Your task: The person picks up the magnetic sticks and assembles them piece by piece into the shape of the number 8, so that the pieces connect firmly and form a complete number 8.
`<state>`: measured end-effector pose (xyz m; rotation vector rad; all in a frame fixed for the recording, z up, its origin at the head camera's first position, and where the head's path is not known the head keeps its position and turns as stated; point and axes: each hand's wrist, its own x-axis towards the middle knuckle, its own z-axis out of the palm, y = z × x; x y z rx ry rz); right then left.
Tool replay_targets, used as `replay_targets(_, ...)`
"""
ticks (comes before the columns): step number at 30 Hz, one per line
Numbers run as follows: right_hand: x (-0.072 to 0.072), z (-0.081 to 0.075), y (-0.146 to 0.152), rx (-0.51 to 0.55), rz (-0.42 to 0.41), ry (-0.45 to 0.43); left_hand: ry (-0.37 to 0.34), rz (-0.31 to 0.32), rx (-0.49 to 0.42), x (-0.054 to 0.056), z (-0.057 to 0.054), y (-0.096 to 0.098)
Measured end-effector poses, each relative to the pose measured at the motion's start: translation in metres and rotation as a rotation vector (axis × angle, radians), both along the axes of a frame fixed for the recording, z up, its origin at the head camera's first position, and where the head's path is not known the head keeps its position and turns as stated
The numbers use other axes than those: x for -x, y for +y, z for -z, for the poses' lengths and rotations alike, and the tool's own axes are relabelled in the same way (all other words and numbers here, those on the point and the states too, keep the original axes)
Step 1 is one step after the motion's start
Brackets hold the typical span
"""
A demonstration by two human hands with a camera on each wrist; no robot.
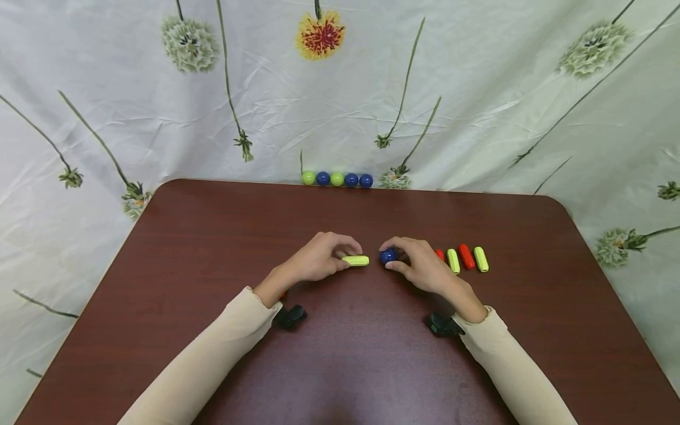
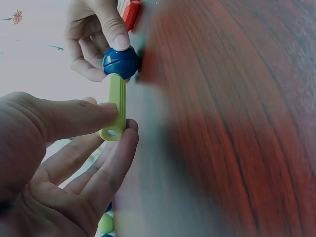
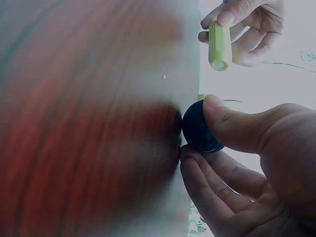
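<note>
In the head view my left hand (image 1: 317,258) pinches a yellow-green ribbed rod (image 1: 360,260) between thumb and fingers, its long side pointing right. A small pale disc shows in the end of the rod (image 2: 113,118) in the left wrist view. To the right, my right hand (image 1: 423,267) holds a dark blue ball (image 1: 388,256) with thumb and fingertips, low over the table. A narrow gap parts the rod's free end from the ball in the head view. The ball (image 3: 198,129) sits close to the tabletop in the right wrist view.
Right of my right hand lie red and yellow rods (image 1: 466,257) in a row, one partly hidden. Several green and blue balls (image 1: 337,179) line the brown table's (image 1: 340,366) far edge. A bit of red (image 1: 283,294) shows beside my left wrist. A flowered cloth (image 1: 297,106) hangs behind.
</note>
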<state>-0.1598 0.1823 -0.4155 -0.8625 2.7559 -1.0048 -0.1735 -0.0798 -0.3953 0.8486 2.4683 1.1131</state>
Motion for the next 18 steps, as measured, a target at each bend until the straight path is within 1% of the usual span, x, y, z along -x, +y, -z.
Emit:
replay_targets(3,0.0,0.002,0.0,0.004,0.001,-0.005,-0.005,0.001,0.015,0.0,0.001,0.002)
replay_targets(10,0.001,0.003,0.001,0.006,0.011,-0.006,0.041,-0.009,0.024,0.001,0.002,0.009)
replay_targets(13,0.002,0.005,0.001,0.009,0.008,0.003,0.044,-0.02,0.03,0.001,0.001,0.013)
replay_targets(18,0.002,0.005,0.0,0.01,0.007,-0.006,0.038,-0.029,0.04,0.002,0.003,0.017)
